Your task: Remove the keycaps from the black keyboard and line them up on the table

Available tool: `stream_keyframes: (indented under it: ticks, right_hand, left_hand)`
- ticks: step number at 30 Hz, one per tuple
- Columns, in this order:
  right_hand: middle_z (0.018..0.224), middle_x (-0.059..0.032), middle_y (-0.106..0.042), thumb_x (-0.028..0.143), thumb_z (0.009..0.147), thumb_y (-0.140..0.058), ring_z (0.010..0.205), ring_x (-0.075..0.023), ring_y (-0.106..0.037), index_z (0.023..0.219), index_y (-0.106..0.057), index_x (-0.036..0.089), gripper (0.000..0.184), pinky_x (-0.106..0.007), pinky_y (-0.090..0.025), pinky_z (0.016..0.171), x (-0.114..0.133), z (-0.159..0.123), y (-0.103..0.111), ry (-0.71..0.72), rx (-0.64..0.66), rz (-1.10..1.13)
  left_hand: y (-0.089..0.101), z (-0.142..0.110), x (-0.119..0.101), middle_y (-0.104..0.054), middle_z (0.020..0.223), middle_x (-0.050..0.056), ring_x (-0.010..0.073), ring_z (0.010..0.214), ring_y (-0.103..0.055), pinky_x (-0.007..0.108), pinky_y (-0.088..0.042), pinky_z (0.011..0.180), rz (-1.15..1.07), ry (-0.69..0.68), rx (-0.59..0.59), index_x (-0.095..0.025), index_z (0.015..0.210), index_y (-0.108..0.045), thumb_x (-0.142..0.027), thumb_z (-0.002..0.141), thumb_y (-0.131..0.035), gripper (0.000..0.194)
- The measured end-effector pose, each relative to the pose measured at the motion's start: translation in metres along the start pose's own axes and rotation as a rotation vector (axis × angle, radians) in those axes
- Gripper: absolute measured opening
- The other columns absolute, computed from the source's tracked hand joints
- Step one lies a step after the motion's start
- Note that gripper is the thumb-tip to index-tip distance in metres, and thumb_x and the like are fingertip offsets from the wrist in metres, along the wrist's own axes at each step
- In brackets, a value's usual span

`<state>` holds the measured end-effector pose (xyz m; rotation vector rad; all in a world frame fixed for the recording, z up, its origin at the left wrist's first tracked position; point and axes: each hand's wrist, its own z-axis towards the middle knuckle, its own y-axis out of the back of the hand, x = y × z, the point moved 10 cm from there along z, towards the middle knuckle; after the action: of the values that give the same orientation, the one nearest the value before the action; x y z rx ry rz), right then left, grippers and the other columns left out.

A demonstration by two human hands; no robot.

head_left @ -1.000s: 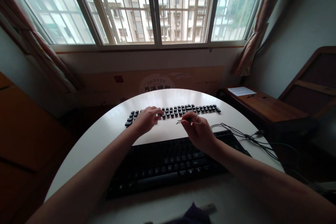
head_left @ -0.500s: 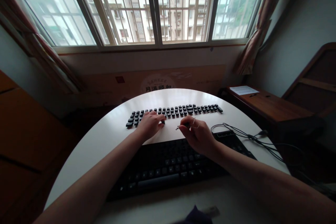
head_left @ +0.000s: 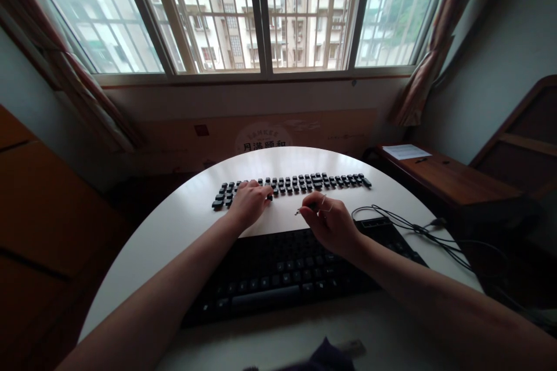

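A black keyboard (head_left: 278,293) lies across the table, some of its keys in place along the lower rows. Beyond it, black keycaps (head_left: 315,181) are laid out in rows. My left hand (head_left: 249,206) is at the left part of these rows, its fingers closed on a keycap (head_left: 269,197) at the table surface. Above the keyboard's far edge, my right hand (head_left: 328,223) is curled round a wire keycap puller (head_left: 325,203). Thin wire ends show on both sides of that fist; the puller's middle is hidden by the fingers.
Coiled black cables (head_left: 418,229) lie on the right of the white round table (head_left: 143,255). A dark purple cloth (head_left: 328,356) and a pale flat object (head_left: 353,348) are at the near edge. A wooden bench (head_left: 452,179) with papers (head_left: 407,152) stands to the right.
The whole view has shifted slightly. Both hands keep nearly the same pose and place, with the keycap and the puller still in their fingers.
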<state>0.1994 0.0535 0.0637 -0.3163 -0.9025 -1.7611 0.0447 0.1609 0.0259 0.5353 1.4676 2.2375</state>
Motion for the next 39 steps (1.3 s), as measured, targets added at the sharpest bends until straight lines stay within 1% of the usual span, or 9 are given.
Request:
stream_keyframes:
  ticks: [7, 12, 17, 24, 34, 37, 39]
  right_hand:
    - [0.055, 0.0062, -0.049, 0.033, 0.094, -0.056, 0.042, -0.0064, -0.034, 0.084, -0.056, 0.018, 0.018, -0.019, -0.027, 0.042, -0.001, -0.001, -0.001, -0.01, 0.015, -0.002]
    - [0.056, 0.0055, -0.05, 0.033, 0.094, -0.056, 0.043, -0.007, -0.037, 0.085, -0.057, 0.018, 0.017, -0.019, -0.029, 0.042, -0.002, -0.001, -0.001, -0.011, 0.015, 0.002]
    - [0.055, 0.0058, -0.049, 0.033, 0.094, -0.056, 0.042, -0.007, -0.036, 0.084, -0.056, 0.019, 0.017, -0.019, -0.027, 0.041, -0.001, -0.001, 0.0, -0.009, 0.019, 0.013]
    - [0.053, 0.0065, -0.046, 0.034, 0.094, -0.056, 0.041, -0.0065, -0.034, 0.083, -0.058, 0.018, 0.019, -0.019, -0.027, 0.041, 0.002, 0.0, -0.001, -0.001, 0.029, -0.007]
    - [0.053, 0.0065, -0.046, 0.035, 0.094, -0.056, 0.041, -0.0067, -0.034, 0.082, -0.058, 0.018, 0.021, -0.019, -0.027, 0.041, 0.0, -0.001, -0.003, -0.013, 0.024, -0.029]
    - [0.053, 0.0065, -0.047, 0.035, 0.094, -0.055, 0.042, -0.0071, -0.035, 0.083, -0.058, 0.018, 0.02, -0.019, -0.028, 0.042, -0.001, -0.001, -0.002, -0.011, 0.021, -0.026]
    - [0.053, 0.0062, -0.048, 0.034, 0.094, -0.055, 0.043, -0.0074, -0.036, 0.082, -0.057, 0.019, 0.019, -0.02, -0.03, 0.042, -0.001, -0.001, 0.0, 0.001, 0.01, -0.022]
  left_hand:
    - [-0.001, -0.001, -0.001, -0.072, 0.084, 0.01, 0.0313, 0.095, -0.062, 0.044, -0.041, 0.088, 0.011, -0.005, 0.004, -0.022, 0.093, -0.07, -0.022, 0.082, -0.063, 0.014]
    - [-0.001, -0.002, 0.0, -0.074, 0.092, 0.009, 0.0314, 0.096, -0.06, 0.045, -0.04, 0.088, 0.005, -0.008, 0.004, -0.022, 0.095, -0.07, -0.021, 0.082, -0.063, 0.015]
    - [0.002, -0.003, 0.001, -0.073, 0.097, 0.009, 0.0312, 0.098, -0.06, 0.045, -0.04, 0.089, -0.004, 0.006, -0.002, -0.023, 0.091, -0.072, -0.018, 0.083, -0.061, 0.015]
    - [0.006, -0.002, 0.001, -0.072, 0.098, 0.009, 0.0305, 0.097, -0.059, 0.044, -0.041, 0.086, 0.011, 0.033, 0.007, -0.023, 0.086, -0.074, -0.021, 0.084, -0.06, 0.015]
    - [0.004, 0.001, 0.004, -0.071, 0.096, 0.009, 0.0292, 0.096, -0.059, 0.042, -0.043, 0.086, -0.01, 0.061, -0.009, -0.022, 0.085, -0.074, -0.022, 0.083, -0.061, 0.013]
    - [0.007, 0.0, 0.004, -0.071, 0.096, 0.009, 0.0291, 0.096, -0.06, 0.042, -0.043, 0.086, -0.03, 0.075, -0.03, -0.022, 0.086, -0.073, -0.025, 0.084, -0.062, 0.012]
    - [0.013, -0.001, 0.006, -0.071, 0.097, 0.009, 0.0291, 0.095, -0.06, 0.041, -0.044, 0.085, -0.044, 0.098, -0.057, -0.021, 0.087, -0.073, -0.028, 0.087, -0.06, 0.014]
